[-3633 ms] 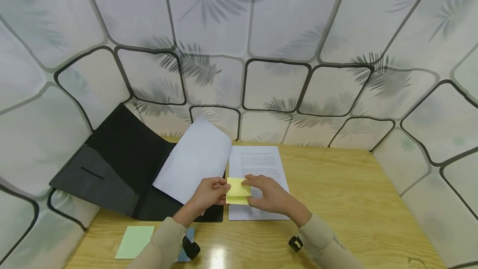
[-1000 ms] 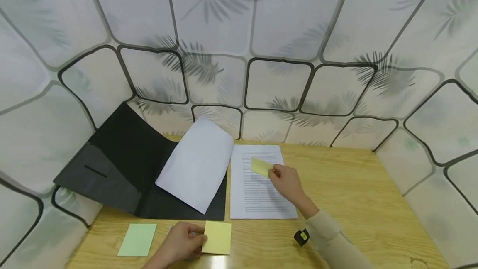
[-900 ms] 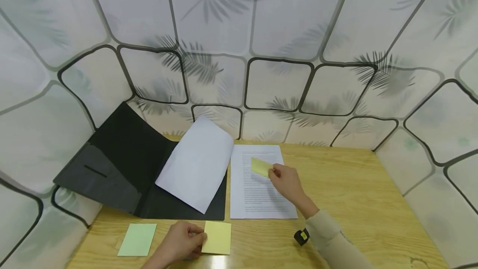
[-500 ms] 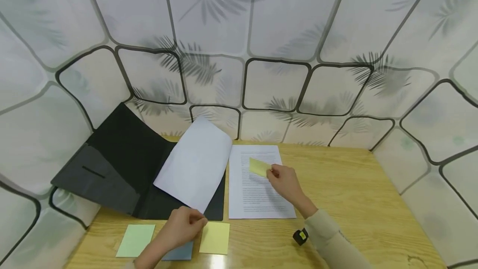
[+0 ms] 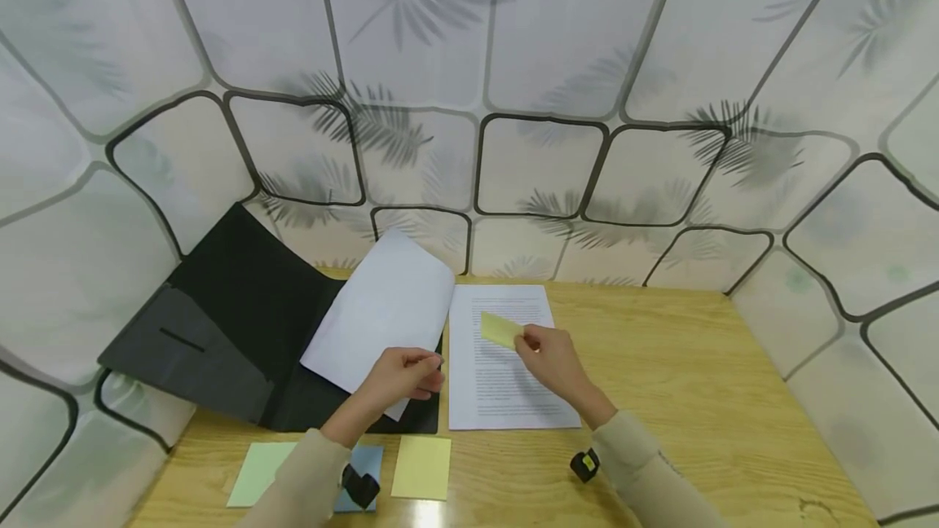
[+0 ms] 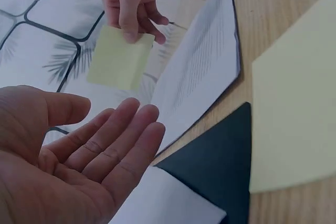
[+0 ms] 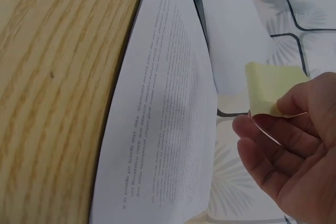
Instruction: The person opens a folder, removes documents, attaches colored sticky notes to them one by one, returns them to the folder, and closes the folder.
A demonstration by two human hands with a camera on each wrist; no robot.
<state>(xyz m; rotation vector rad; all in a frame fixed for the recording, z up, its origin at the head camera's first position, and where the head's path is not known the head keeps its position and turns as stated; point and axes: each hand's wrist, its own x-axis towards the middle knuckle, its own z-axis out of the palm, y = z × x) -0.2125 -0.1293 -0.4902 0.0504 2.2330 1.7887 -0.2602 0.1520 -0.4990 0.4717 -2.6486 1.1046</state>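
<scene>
Above the printed pages [image 5: 506, 398], my right hand [image 5: 553, 361] pinches a single yellow sticky note [image 5: 501, 329] by its edge, thumb on one face, as the right wrist view shows. My left hand [image 5: 403, 377] hovers over the lower corner of the turned white sheet [image 5: 381, 308], holding nothing. Its fingers are loosely bent with the palm visible in the left wrist view. On the table's near part lies a yellow sticky note pad [image 5: 421, 469]. Left of it are a blue pad [image 5: 367, 467] and a green pad [image 5: 258, 467], both partly covered by the left sleeve.
A black folder [image 5: 220, 324] stands spread at the left, its cover leaning on the patterned fabric wall [image 5: 543, 161]. The white sheet rests across its right side. Wooden tabletop [image 5: 660, 373] extends right of the printed pages.
My left hand has let go of the yellow pad, leaving it on the table, and has risen toward the pages. The right hand, with the single note, has shifted slightly left.
</scene>
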